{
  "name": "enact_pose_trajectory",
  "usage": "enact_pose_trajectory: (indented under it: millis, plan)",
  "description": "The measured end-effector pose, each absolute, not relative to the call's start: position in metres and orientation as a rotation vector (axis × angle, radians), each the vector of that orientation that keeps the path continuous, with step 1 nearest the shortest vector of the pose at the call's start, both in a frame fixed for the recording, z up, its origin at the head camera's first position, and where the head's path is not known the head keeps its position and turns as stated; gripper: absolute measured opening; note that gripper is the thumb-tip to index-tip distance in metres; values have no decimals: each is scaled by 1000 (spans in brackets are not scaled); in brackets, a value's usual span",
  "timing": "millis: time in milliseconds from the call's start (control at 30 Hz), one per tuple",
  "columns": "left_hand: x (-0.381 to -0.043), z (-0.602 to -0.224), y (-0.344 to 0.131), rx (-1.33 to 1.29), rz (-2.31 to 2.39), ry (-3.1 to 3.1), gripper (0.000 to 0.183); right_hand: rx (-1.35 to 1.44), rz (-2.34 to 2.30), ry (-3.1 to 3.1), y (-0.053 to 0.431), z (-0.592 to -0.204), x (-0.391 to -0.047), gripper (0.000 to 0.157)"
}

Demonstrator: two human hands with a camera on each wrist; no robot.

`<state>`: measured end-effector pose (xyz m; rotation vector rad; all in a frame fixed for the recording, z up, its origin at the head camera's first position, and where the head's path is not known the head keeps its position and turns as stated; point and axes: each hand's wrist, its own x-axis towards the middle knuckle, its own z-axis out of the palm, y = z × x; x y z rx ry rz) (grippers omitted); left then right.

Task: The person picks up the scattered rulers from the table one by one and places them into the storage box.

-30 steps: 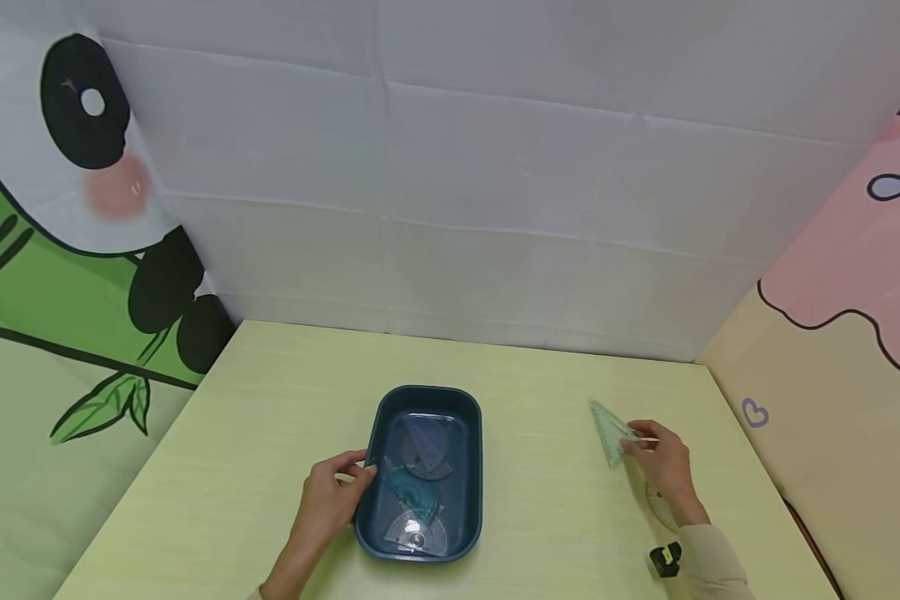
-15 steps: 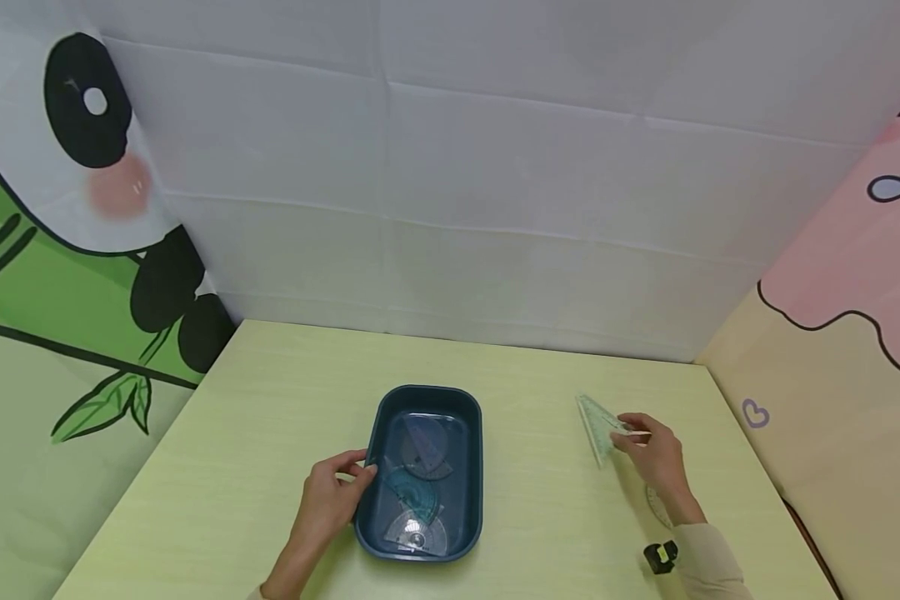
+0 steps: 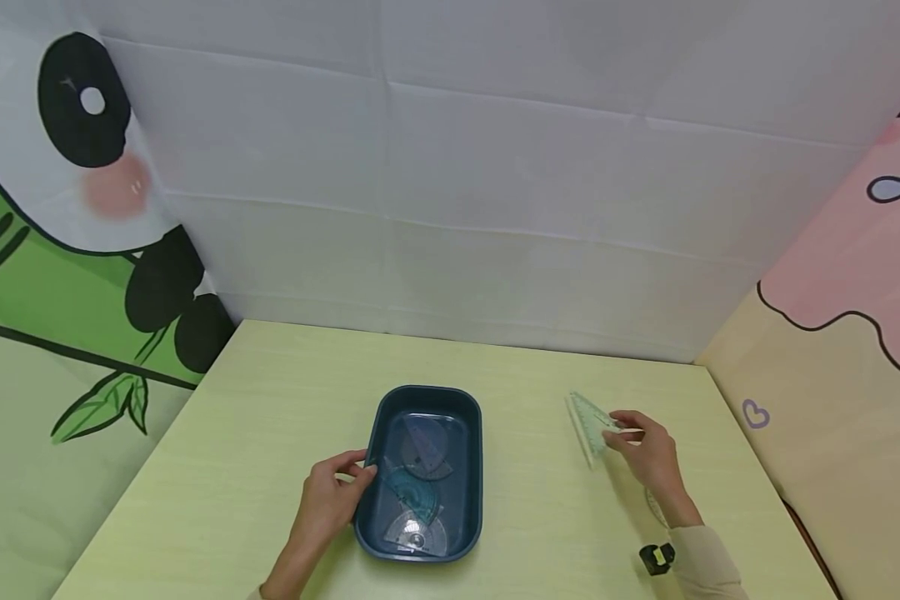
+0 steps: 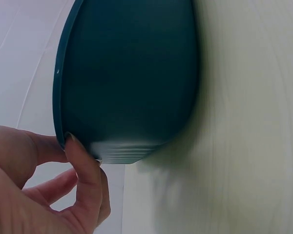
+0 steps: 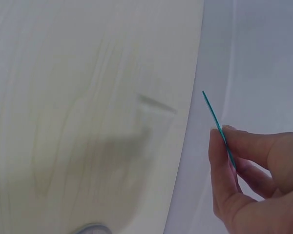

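My left hand [image 3: 330, 500] pinches the left rim of a dark blue plastic tray [image 3: 471, 475]; the left wrist view shows thumb and fingers on the tray's [image 4: 132, 73] edge. Inside lie a teal protractor [image 3: 414, 493], a clear protractor [image 3: 420, 533] and a bluish see-through set square [image 3: 426, 442] overlapping another rounded clear piece. To the right, my right hand [image 3: 648, 450] pinches a pale green triangular set square [image 3: 589, 425] by one side, above the table. In the right wrist view the set square [image 5: 216, 119] appears edge-on between thumb and fingers.
On the pale yellow table [image 3: 285, 392], a small black tape measure with a yellow mark [image 3: 656, 558] sits beside the right sleeve. A clear protractor [image 3: 654, 505] lies partly hidden under the right forearm. White cloth [image 3: 450, 208] stands along the back edge.
My right hand has moved left with the green set square, toward the tray. The tape measure has shifted slightly left along with the right sleeve. My left hand and the tray have stayed put.
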<state>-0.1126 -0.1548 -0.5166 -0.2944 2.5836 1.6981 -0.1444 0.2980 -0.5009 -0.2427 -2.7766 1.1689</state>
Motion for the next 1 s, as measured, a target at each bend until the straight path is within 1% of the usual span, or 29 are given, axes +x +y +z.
enact_pose_trajectory:
  millis: [1000]
  plan:
    - [-113,-518,-154,-293,1708,2584,31,-150,1222,-2738,271,-485,-147,36]
